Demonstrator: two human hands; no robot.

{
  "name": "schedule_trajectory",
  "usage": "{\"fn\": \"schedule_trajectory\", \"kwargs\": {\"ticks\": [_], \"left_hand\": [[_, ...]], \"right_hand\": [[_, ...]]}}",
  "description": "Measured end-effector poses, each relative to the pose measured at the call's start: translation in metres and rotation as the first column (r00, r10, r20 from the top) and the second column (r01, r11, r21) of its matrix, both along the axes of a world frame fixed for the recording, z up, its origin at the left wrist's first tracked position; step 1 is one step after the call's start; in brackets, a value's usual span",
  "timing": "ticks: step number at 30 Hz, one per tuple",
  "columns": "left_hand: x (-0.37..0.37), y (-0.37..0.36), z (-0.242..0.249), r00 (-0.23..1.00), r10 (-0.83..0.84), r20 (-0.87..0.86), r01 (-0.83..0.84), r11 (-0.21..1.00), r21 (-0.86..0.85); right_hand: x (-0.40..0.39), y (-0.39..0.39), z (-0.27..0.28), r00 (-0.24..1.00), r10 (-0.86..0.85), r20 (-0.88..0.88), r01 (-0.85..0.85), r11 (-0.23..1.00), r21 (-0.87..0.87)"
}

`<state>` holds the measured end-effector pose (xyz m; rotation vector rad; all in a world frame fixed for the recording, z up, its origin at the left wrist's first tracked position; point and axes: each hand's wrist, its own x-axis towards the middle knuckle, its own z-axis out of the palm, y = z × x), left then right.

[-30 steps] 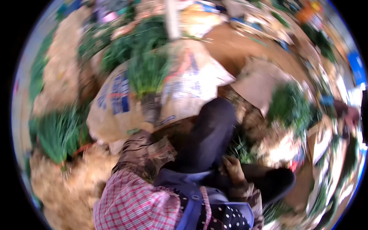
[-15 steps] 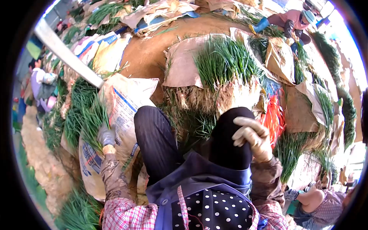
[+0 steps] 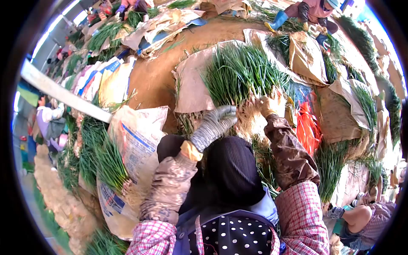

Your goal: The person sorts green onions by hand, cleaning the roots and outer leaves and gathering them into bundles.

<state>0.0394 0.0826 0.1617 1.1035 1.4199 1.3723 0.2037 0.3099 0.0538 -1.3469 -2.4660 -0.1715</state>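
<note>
A thick row of scallions (image 3: pixel 244 70) lies in front of me on brown sheeting, green leaves pointing away and pale roots towards my knees. My left hand (image 3: pixel 214 123), in a grey glove, is at the left end of the roots, its fingers stretched out to the right and holding nothing that I can see. My right hand (image 3: pixel 272 105), in a cream glove, has its fingers curled over the root end of the scallions at the right side; the fingertips are partly hidden. To my left, a separate bunch of scallions (image 3: pixel 110 163) lies on a printed sack (image 3: pixel 138 138).
Red plastic strings (image 3: pixel 307 127) hang right of the row. A pale pole (image 3: pixel 63 91) slants in from the left. More scallions (image 3: pixel 329 170) lie at the right. Other people (image 3: pixel 316 15) work at the upper right, left and lower right. Brown ground (image 3: pixel 157 72) shows beyond.
My left hand has left the bunch on the sack and moved right to the row's roots. My right hand has gone from above my knee forward to the roots. The view has shifted slightly.
</note>
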Motion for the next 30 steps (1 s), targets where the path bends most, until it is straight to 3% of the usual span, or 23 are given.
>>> {"fn": "schedule_trajectory", "kwargs": {"ticks": [2, 4, 5, 7, 9, 10, 11, 13, 14, 15, 17, 19, 20, 21, 22, 23, 24, 25, 26, 27, 29, 30], "left_hand": [[-0.004, 0.021, -0.041, 1.000, 0.002, 0.023, 0.000, 0.993, -0.118], [-0.005, 0.035, -0.076, 0.996, 0.030, 0.089, -0.013, 0.982, -0.190], [-0.004, 0.041, -0.086, 0.992, 0.048, 0.121, -0.019, 0.973, -0.228], [0.004, 0.050, -0.082, 0.985, 0.020, 0.169, 0.040, 0.939, -0.342], [0.008, 0.056, -0.086, 0.971, -0.015, 0.240, 0.133, 0.864, -0.486], [0.013, 0.057, -0.087, 0.972, 0.031, 0.232, 0.084, 0.879, -0.469], [0.014, 0.058, -0.094, 0.972, 0.025, 0.235, 0.088, 0.884, -0.460], [0.015, 0.061, -0.110, 0.971, 0.004, 0.237, 0.103, 0.893, -0.438], [0.017, 0.062, -0.087, 0.998, -0.008, 0.056, 0.036, 0.849, -0.527], [0.020, 0.064, -0.091, 0.984, 0.048, 0.174, 0.056, 0.835, -0.547], [0.027, 0.063, -0.099, 0.904, 0.173, 0.391, 0.098, 0.807, -0.583], [0.027, 0.064, -0.091, 0.979, 0.059, 0.194, 0.068, 0.807, -0.587], [0.024, 0.065, -0.093, 0.999, -0.005, 0.049, 0.032, 0.824, -0.566], [0.021, 0.065, -0.097, 0.993, -0.063, -0.099, 0.000, 0.842, -0.539], [0.018, 0.065, -0.121, 0.999, 0.019, 0.033, 0.000, 0.863, -0.505], [0.016, 0.062, -0.121, 1.000, -0.006, 0.016, 0.013, 0.852, -0.523], [0.014, 0.059, -0.120, 0.999, -0.032, 0.000, 0.027, 0.842, -0.539], [0.014, 0.057, -0.118, 0.998, -0.059, -0.015, 0.040, 0.831, -0.555], [0.016, 0.056, -0.094, 0.969, -0.168, -0.183, 0.017, 0.779, -0.627], [0.018, 0.052, -0.104, 0.997, -0.071, 0.003, 0.059, 0.791, -0.609], [0.018, 0.052, -0.090, 0.978, -0.195, -0.079, 0.096, 0.748, -0.656], [0.018, 0.053, -0.081, 0.964, -0.236, -0.126, 0.094, 0.740, -0.666]], "right_hand": [[-0.003, 0.007, -0.012, 0.999, -0.033, -0.009, 0.031, 0.981, -0.193], [0.003, -0.017, -0.023, 0.987, -0.007, -0.162, -0.048, 0.943, -0.330], [0.011, -0.048, -0.018, 0.948, 0.036, -0.317, -0.164, 0.907, -0.387], [0.021, -0.104, 0.003, 0.907, 0.116, -0.406, -0.257, 0.914, -0.313], [0.028, -0.145, 0.021, 0.885, 0.164, -0.435, -0.336, 0.872, -0.356], [0.031, -0.155, 0.031, 0.871, 0.208, -0.444, -0.407, 0.812, -0.418], [0.032, -0.160, 0.040, 0.897, 0.087, -0.433, -0.351, 0.737, -0.578], [0.025, -0.146, 0.049, 0.859, -0.121, -0.498, -0.304, 0.663, -0.684], [0.016, -0.134, 0.054, 0.771, -0.201, -0.604, -0.361, 0.643, -0.676], [0.009, -0.122, 0.049, 0.728, -0.205, -0.654, -0.365, 0.692, -0.623], [-0.010, -0.101, 0.051, 0.585, -0.405, -0.703, -0.432, 0.577, -0.693], [-0.025, -0.076, 0.015, 0.570, -0.587, -0.575, -0.479, 0.331, -0.813], [-0.029, -0.064, -0.037, 0.583, -0.548, -0.600, -0.475, 0.368, -0.799], [-0.029, -0.065, -0.039, 0.580, -0.565, -0.587, -0.447, 0.382, -0.809], [-0.027, -0.070, -0.040, 0.579, -0.581, -0.572, -0.417, 0.392, -0.820], [-0.025, -0.077, -0.039, 0.579, -0.596, -0.557, -0.386, 0.402, -0.830], [-0.019, -0.095, 0.017, 0.705, -0.515, -0.487, -0.250, 0.463, -0.851], [-0.016, -0.107, 0.023, 0.742, -0.489, -0.459, -0.163, 0.532, -0.831], [-0.009, -0.113, 0.009, 0.730, -0.489, -0.477, -0.152, 0.565, -0.811], [-0.001, -0.119, -0.013, 0.718, -0.489, -0.496, -0.140, 0.596, -0.790], [0.007, -0.132, -0.026, 0.647, -0.484, -0.589, -0.191, 0.645, -0.740], [0.010, -0.132, -0.027, 0.619, -0.534, -0.576, -0.196, 0.606, -0.771]]}}
